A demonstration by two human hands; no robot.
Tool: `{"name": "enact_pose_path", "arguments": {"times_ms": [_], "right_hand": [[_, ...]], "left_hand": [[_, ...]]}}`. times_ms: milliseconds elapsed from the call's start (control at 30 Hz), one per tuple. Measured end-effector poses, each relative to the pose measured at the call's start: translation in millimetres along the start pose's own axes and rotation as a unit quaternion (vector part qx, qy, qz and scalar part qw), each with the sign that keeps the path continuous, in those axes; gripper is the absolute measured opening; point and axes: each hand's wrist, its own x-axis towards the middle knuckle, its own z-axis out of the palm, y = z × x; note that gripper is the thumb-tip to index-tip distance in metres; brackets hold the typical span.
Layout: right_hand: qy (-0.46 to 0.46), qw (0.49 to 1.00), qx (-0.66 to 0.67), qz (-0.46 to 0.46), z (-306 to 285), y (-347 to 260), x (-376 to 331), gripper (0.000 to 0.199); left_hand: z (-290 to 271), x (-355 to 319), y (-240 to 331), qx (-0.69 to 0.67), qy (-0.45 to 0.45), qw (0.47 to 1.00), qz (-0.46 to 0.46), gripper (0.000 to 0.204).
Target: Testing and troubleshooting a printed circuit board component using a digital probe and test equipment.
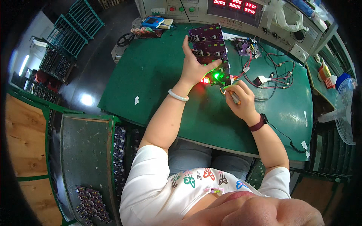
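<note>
A panel of purple circuit boards (212,51) is tilted up over the green tabletop, with small displays and green parts on it. My left hand (196,69) grips it from its left side, thumb across the front and index finger stretched along the edge. At its lower end a green light and a red display glow. My right hand (243,100) is closed around a slim tool with an orange handle (235,98), its end close to the panel's lower right corner. Its tip is too small to make out. Red and black wires (247,67) run beside that corner.
A loose purple circuit board (248,48) and a white plug (261,80) lie right on the green table (151,94). Behind stands a test console (235,19) with red readouts. A blue meter (152,22) sits back left; a fan (345,113) stands right. A corded strap (258,123) circles my right wrist.
</note>
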Motion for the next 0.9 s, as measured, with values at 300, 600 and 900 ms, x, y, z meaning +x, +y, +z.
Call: {"name": "enact_pose_path", "arguments": {"times_ms": [300, 600, 900], "right_hand": [[0.001, 1.000, -0.007, 0.000, 1.2, 2.4, 0.8, 0.018], [-0.004, 1.000, -0.011, 0.002, -0.2, 2.9, 0.1, 0.018], [-0.002, 1.000, -0.006, 0.002, 0.2, 1.7, 0.3, 0.017]], "left_hand": [[0.8, 1.4, 4.3, -0.008, 0.001, 1.000, -0.002, 0.122], [2.1, 0.8, 2.9, -0.006, 0.004, 1.000, -0.006, 0.122], [1.2, 0.6, 1.6, -0.011, 0.003, 1.000, -0.006, 0.123]]}}
